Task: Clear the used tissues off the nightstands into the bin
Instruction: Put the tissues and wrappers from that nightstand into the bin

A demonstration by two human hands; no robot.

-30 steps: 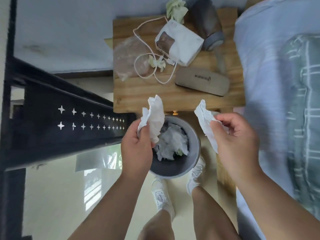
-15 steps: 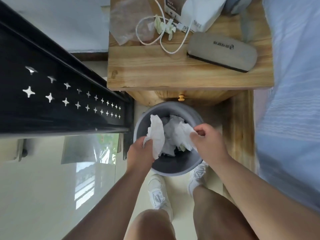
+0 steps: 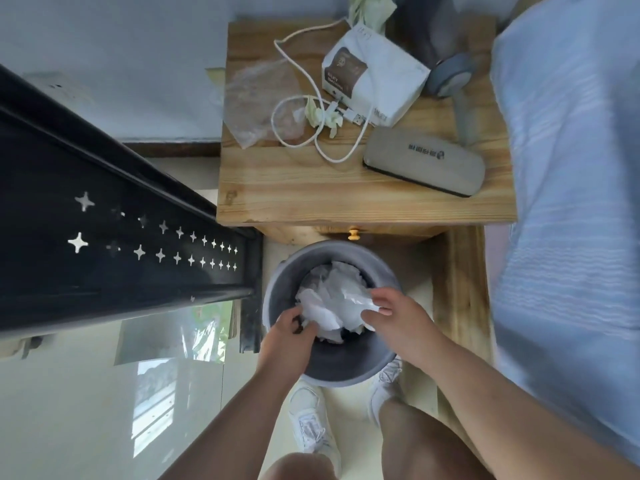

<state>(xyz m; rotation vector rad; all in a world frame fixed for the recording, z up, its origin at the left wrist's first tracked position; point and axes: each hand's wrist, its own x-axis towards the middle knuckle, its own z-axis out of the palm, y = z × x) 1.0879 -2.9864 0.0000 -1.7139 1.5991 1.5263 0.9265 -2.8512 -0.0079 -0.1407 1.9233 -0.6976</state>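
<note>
- Two hands sit in the mouth of the bin (image 3: 277, 289), which stands on the floor just in front of the table (image 3: 311, 195).
- Left hand (image 3: 289, 336): fingers curled against the near-left edge of the pile. Can't tell if that grip holds anything or only rests there.
- Right hand (image 3: 398, 318): thumb and forefinger look pinched on a fold at the pile's right side, so that grip is clamped on paper.
- White tissues (image 3: 332, 292) are heaped in the bin and fill most of the opening. The top of the heap looks close to rim level.
- Likely step: letting go and tamping the load down.
- What's left, as far as I can judge:
  - Small pale-green crumpled scraps (image 3: 320, 114) on the table, tangled in the loop of the white cable (image 3: 294, 69).
  - A bigger pale-green wad (image 3: 370, 8) at the back edge, behind the white pack (image 3: 381, 74).
- Key relation: both lie straight ahead and above the bin, past the table's front edge. The scraps sit a little left of centre, so the left hand is nearer to them.
- Risk: the cable runs across the scraps, so a careless pull could drag it along.
- Also on the table and not tissue: a grey case (image 3: 422, 164) and a clear bag (image 3: 256, 102).
</note>
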